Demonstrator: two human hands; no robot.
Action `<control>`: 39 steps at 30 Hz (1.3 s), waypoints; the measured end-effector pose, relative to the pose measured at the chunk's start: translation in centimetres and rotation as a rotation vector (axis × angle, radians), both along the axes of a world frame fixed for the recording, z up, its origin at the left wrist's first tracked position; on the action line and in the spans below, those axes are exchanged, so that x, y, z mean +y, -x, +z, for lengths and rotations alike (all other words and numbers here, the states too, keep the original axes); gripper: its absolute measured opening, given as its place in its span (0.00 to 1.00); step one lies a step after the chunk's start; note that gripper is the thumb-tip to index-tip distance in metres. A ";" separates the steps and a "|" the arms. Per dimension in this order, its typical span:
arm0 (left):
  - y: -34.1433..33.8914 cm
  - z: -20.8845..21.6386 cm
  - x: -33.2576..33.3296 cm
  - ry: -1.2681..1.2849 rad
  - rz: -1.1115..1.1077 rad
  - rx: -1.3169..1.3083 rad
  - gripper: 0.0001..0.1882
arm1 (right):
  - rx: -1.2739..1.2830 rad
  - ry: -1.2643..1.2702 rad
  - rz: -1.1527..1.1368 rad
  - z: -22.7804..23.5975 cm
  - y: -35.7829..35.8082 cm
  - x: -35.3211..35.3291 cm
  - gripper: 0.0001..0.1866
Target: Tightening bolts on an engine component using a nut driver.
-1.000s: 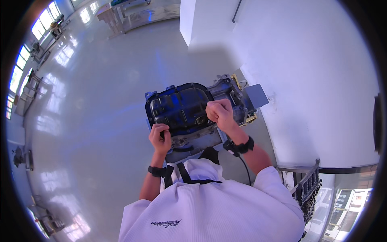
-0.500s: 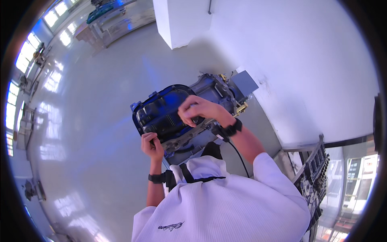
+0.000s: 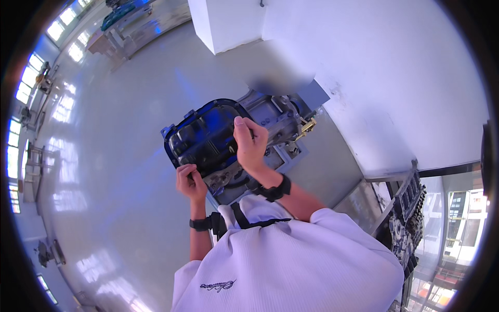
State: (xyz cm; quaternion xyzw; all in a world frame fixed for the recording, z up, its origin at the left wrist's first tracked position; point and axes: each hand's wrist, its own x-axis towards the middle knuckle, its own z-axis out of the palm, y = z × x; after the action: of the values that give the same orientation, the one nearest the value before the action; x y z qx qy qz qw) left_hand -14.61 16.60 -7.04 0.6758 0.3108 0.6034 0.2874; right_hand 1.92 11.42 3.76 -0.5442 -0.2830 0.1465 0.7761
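A black oil pan (image 3: 204,141) with bolts along its rim lies on top of a grey metal engine block (image 3: 266,110). At the pan's near left corner is my left hand (image 3: 191,183), thumb and fingers pinched together close to the rim. My right hand (image 3: 251,147) is closed over the pan's near right edge, thumb uppermost and fingers curled. Whatever either hand holds, if anything, is hidden by the fingers. Each wrist wears a black strap.
Brass-coloured fittings (image 3: 306,127) stick out at the engine's right end, beside a grey flat plate (image 3: 311,99). A white wall (image 3: 374,88) rises to the right. Another metal engine part (image 3: 408,213) stands on a frame at the lower right. A workbench (image 3: 130,41) is far left.
My right hand has turned from palm-down over the pan to thumb-up and drawn slightly nearer. My left hand stays by the near left corner. The whole view has shifted a little.
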 end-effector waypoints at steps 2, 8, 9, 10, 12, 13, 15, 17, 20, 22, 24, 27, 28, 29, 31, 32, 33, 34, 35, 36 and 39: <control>0.5 -0.1 0.1 0.000 0.020 0.010 0.07 | -0.055 0.073 0.387 0.3 -1.3 -0.7 0.21; 0.4 0.0 0.2 0.002 -0.023 -0.009 0.08 | 0.069 0.165 1.374 3.0 -6.9 2.0 0.22; 0.4 0.1 0.1 0.006 -0.026 -0.014 0.08 | 0.105 0.195 1.508 2.8 -7.0 2.3 0.22; 0.4 0.1 0.2 0.008 -0.014 -0.010 0.08 | 0.109 0.195 1.521 2.7 -7.1 2.2 0.22; 0.3 0.2 0.3 0.004 -0.040 -0.013 0.08 | 0.092 0.226 1.347 2.3 -7.2 1.9 0.24; 0.3 0.5 0.1 0.008 -0.036 -0.008 0.08 | 0.099 0.232 1.358 2.0 -6.6 1.6 0.24; 0.7 0.5 0.1 -0.013 -0.023 0.006 0.08 | 0.075 0.121 0.891 1.5 -4.6 0.1 0.25; 0.5 0.4 0.0 -0.030 -0.009 0.006 0.07 | 0.053 0.051 0.462 0.9 -2.6 -0.5 0.24; 0.4 0.8 0.0 0.001 0.026 -0.036 0.08 | 0.088 -0.039 0.038 1.0 0.6 0.2 0.22; 0.3 1.3 0.0 0.000 0.004 -0.039 0.08 | -0.001 -0.005 0.056 1.0 0.6 -0.2 0.21; 0.6 1.1 0.0 0.021 0.023 -0.027 0.09 | -0.031 -0.026 0.406 0.2 -1.4 -0.7 0.22; 0.5 1.3 0.0 -0.061 -0.012 -0.033 0.09 | -0.031 0.097 0.974 1.4 -6.2 0.1 0.19; 0.6 1.4 -0.1 -0.051 0.004 -0.037 0.09 | -0.034 0.112 1.273 2.1 -6.7 0.9 0.19; 0.6 1.4 -0.2 -0.042 -0.006 -0.036 0.09 | -0.049 0.150 1.356 2.7 -6.5 1.5 0.20; 0.5 1.2 -0.1 -0.019 -0.016 -0.040 0.09 | 0.003 0.161 1.540 2.5 -7.1 3.1 0.20; 0.4 1.1 0.0 -0.009 -0.002 -0.041 0.09 | 0.056 0.164 1.705 2.4 -7.5 3.5 0.21; 0.5 1.1 0.1 -0.030 -0.008 -0.040 0.09 | 0.029 0.171 1.694 2.3 -7.7 3.5 0.21; 0.5 1.0 0.2 -0.050 -0.016 -0.040 0.09 | 0.038 0.180 1.710 1.9 -7.5 3.1 0.21; 0.4 1.0 0.4 -0.051 -0.012 -0.044 0.10 | 0.044 0.159 1.460 1.6 -7.2 2.2 0.21; 0.5 0.9 0.3 -0.037 0.007 -0.043 0.10 | 0.049 0.141 1.213 1.5 -6.6 1.1 0.21; 0.5 0.8 0.5 -0.059 0.024 -0.053 0.10 | 0.066 0.050 0.729 1.2 -3.5 -0.1 0.20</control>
State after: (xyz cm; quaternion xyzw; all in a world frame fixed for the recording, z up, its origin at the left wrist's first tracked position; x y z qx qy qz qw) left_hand -15.13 17.11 -6.28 0.6639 0.2933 0.6335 0.2680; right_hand 5.47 11.30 4.91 -0.4213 -0.4295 0.4380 0.6680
